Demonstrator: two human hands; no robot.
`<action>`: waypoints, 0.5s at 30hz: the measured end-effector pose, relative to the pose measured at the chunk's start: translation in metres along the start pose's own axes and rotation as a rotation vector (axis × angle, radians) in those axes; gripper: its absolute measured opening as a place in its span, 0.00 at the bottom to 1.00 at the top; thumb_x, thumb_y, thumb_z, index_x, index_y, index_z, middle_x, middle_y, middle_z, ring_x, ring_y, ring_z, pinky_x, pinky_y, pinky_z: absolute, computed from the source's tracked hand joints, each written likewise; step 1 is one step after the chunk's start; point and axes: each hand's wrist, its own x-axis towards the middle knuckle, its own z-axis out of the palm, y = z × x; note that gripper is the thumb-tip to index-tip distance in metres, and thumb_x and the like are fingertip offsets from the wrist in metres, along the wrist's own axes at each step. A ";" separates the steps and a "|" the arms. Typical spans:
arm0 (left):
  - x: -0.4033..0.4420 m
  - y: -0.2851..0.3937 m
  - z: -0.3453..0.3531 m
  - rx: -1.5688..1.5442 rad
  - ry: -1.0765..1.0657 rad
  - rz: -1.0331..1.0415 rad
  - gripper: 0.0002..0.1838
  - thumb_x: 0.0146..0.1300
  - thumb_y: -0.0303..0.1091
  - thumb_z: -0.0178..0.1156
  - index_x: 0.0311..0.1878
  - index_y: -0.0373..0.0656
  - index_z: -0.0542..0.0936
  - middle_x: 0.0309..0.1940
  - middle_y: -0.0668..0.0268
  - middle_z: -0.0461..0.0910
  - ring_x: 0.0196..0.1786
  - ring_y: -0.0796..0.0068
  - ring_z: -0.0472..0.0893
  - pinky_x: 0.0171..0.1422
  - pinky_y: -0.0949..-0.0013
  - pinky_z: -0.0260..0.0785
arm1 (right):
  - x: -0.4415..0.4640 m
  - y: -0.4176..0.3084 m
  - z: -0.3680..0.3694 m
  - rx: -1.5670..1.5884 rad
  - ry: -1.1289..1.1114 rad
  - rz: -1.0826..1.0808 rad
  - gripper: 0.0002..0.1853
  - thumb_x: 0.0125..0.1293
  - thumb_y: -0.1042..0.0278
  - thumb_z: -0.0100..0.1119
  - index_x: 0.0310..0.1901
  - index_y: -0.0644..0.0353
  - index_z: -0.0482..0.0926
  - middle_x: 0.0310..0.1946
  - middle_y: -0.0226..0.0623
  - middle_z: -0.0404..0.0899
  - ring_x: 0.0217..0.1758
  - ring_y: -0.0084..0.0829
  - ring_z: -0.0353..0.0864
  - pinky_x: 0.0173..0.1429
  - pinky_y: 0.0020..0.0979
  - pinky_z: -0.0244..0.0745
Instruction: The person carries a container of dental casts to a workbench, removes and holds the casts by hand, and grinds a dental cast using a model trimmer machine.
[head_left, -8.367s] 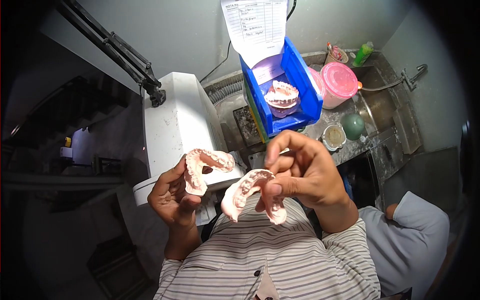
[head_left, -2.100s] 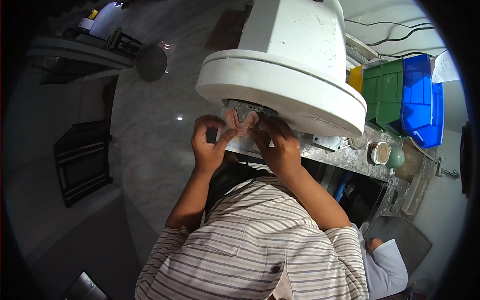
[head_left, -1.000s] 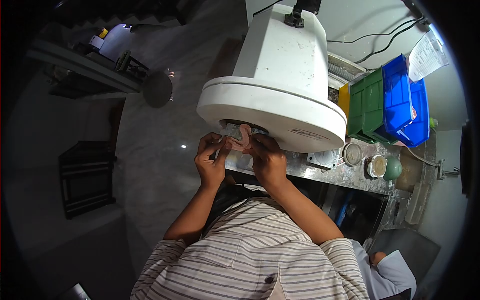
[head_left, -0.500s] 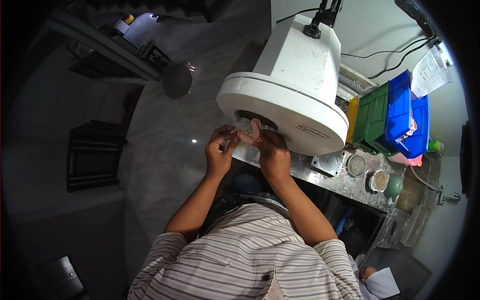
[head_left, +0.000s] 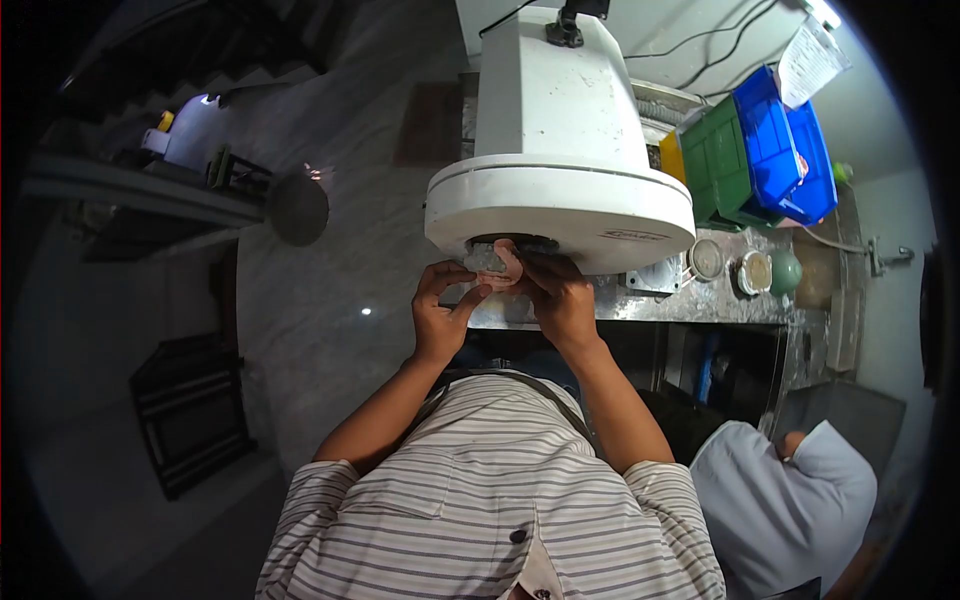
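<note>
My left hand [head_left: 443, 305] and my right hand [head_left: 562, 298] pinch a pink, horseshoe-shaped dental piece [head_left: 513, 270] from its two sides, fingers and thumbs closed on its edges. It looks like a denture base or dental cast; which one I cannot tell. The piece is at the dark opening in the front of a white rounded machine [head_left: 560, 215]. Pale grey, glassy-looking material [head_left: 485, 258] shows behind it in the opening. Part of my right fingers is hidden in the machine's shadow.
Blue bins [head_left: 775, 150] and a green bin [head_left: 715, 170] stand on the right of the metal counter [head_left: 720, 300]. Round containers [head_left: 753, 272] and a green ball-like object [head_left: 785, 272] sit there, with a tap [head_left: 880, 255] beyond. A person in a pale top [head_left: 780, 500] is close at right.
My view has turned, so the machine and bins appear further left and more of the other person shows. The pink piece has tilted slightly between my hands, both still holding it.
</note>
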 end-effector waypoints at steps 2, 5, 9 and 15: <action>0.005 -0.002 -0.003 -0.006 -0.043 0.003 0.13 0.57 0.31 0.80 0.43 0.38 0.89 0.46 0.61 0.83 0.53 0.66 0.83 0.60 0.64 0.74 | 0.000 0.000 0.003 0.029 0.011 0.034 0.25 0.56 0.78 0.71 0.57 0.52 0.88 0.49 0.38 0.88 0.49 0.43 0.87 0.51 0.40 0.85; 0.004 -0.009 0.002 -0.014 -0.054 -0.009 0.13 0.56 0.29 0.80 0.43 0.38 0.89 0.46 0.62 0.83 0.53 0.67 0.83 0.60 0.64 0.74 | -0.004 0.001 0.005 0.015 0.026 0.046 0.26 0.56 0.81 0.69 0.58 0.51 0.87 0.49 0.39 0.89 0.48 0.44 0.88 0.50 0.40 0.85; -0.001 -0.017 0.010 -0.075 0.023 0.050 0.13 0.55 0.26 0.80 0.43 0.37 0.90 0.44 0.63 0.81 0.48 0.68 0.82 0.57 0.65 0.75 | -0.009 0.012 0.010 0.022 0.036 0.031 0.25 0.55 0.80 0.71 0.57 0.52 0.87 0.48 0.40 0.89 0.48 0.45 0.87 0.50 0.42 0.85; -0.008 -0.012 0.018 -0.044 0.108 -0.011 0.11 0.57 0.26 0.80 0.42 0.36 0.91 0.46 0.62 0.82 0.50 0.70 0.82 0.57 0.66 0.77 | -0.006 0.013 0.007 0.001 0.013 -0.011 0.23 0.54 0.85 0.71 0.55 0.61 0.88 0.49 0.46 0.89 0.50 0.47 0.88 0.52 0.39 0.85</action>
